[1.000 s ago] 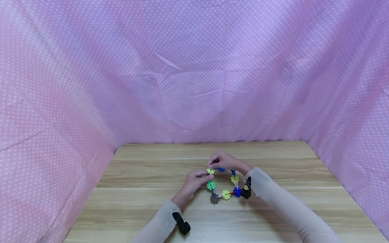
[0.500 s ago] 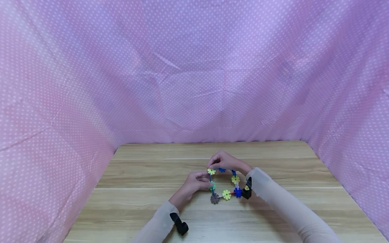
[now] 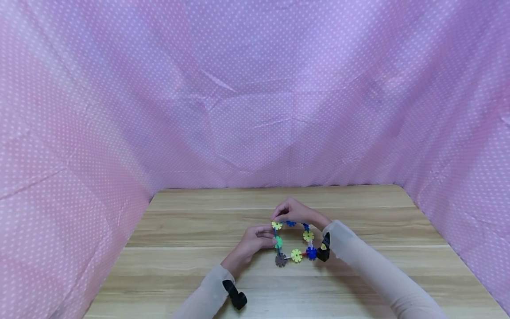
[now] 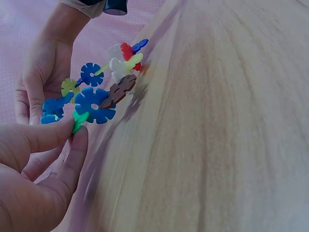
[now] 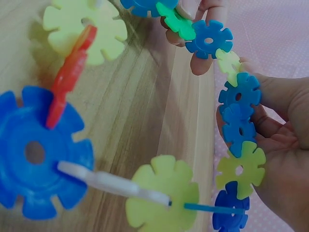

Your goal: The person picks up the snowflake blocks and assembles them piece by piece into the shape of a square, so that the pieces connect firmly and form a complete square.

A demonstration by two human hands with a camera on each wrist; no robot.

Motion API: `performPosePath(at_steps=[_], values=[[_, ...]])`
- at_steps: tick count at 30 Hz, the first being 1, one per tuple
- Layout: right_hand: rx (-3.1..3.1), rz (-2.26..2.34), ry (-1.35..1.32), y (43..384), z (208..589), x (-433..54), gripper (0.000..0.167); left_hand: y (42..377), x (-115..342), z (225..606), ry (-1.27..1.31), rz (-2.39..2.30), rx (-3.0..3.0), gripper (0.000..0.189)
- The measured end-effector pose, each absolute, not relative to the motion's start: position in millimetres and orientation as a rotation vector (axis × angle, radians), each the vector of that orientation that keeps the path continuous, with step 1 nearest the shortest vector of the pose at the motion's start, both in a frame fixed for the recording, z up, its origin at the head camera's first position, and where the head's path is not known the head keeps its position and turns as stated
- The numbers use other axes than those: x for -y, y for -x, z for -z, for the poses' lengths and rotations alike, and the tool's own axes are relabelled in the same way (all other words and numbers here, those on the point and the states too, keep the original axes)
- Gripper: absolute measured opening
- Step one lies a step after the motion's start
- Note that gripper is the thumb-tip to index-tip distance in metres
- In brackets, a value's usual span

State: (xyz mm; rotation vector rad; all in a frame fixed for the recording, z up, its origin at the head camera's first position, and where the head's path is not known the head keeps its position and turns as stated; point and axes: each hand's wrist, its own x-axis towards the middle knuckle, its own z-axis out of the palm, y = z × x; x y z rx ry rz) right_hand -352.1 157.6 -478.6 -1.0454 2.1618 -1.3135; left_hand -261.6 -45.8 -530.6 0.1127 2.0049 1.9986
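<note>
A closed ring of notched plastic snowflake discs, linked edge to edge, is held between both hands. My left hand (image 3: 250, 243) pinches a green snowflake disc (image 4: 79, 122) on the ring's left side, thumb against fingers. At the far left corner, my right hand (image 3: 294, 210) grips a yellow snowflake disc (image 5: 228, 66) by its edge; its fingers pass behind two blue discs (image 5: 239, 96). A blue disc (image 4: 95, 105) and a brown disc (image 4: 119, 91) adjoin the green one. The near side carries a yellow disc (image 3: 296, 255), a red disc (image 5: 70, 75) and a dark blue disc (image 3: 311, 253).
Beneath the hands lies a wood-grain table (image 3: 191, 221). Pink dotted cloth (image 3: 255, 110) hangs behind it and along both sides. Black straps (image 3: 235, 294) with small devices sit on both wrists.
My left thumb has slid down from beside the yellow disc onto the green disc, uncovering the blue disc between them. My right hand and the ring have barely moved.
</note>
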Motion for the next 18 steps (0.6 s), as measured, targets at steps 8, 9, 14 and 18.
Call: performPosePath(at_steps=[8, 9, 14, 18], values=[[-2.170, 1.299, 1.053, 351.1, 476.5, -157.7, 0.012, 259.0, 41.8, 528.1, -0.024, -2.012, -2.049, 0.038], [-2.170, 1.299, 1.055, 350.9, 476.5, -157.8, 0.012, 258.4, 41.2, 527.8, -0.017, -2.015, -2.058, 0.038], [-2.167, 1.300, 1.051, 351.1, 478.5, -159.6, 0.013, 256.3, 38.7, 527.1, -0.002, -2.036, -2.091, 0.038], [-2.166, 1.301, 1.038, 351.3, 479.8, -161.1, 0.013, 255.4, 37.4, 526.6, -0.017, -2.059, -2.101, 0.040]])
